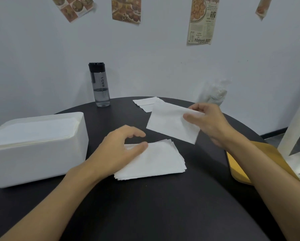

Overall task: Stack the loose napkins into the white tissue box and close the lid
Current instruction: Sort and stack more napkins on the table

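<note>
A single napkin (170, 124) is pinched by its right edge between the thumb and fingers of the right hand (210, 122) and is held in the air, just above and behind the gathered stack of napkins (156, 162) on the dark round table (145, 206). The left hand (119, 148) is laid loosely curved on the stack's left end, thumb on the top sheet, with nothing gripped. A few more loose napkins (145, 102) lie at the far edge, near the water bottle (100, 86).

The white tissue box (38, 153) stands at the left, well apart from the stack; layered edges are seen at its top, but whether these are napkins cannot be told. A tan board (239, 169) under the right forearm is perhaps the lid.

The collecting step is judged to be in hand. Next, the held sheet needs to be squared onto the stack while the stack is steadied.
</note>
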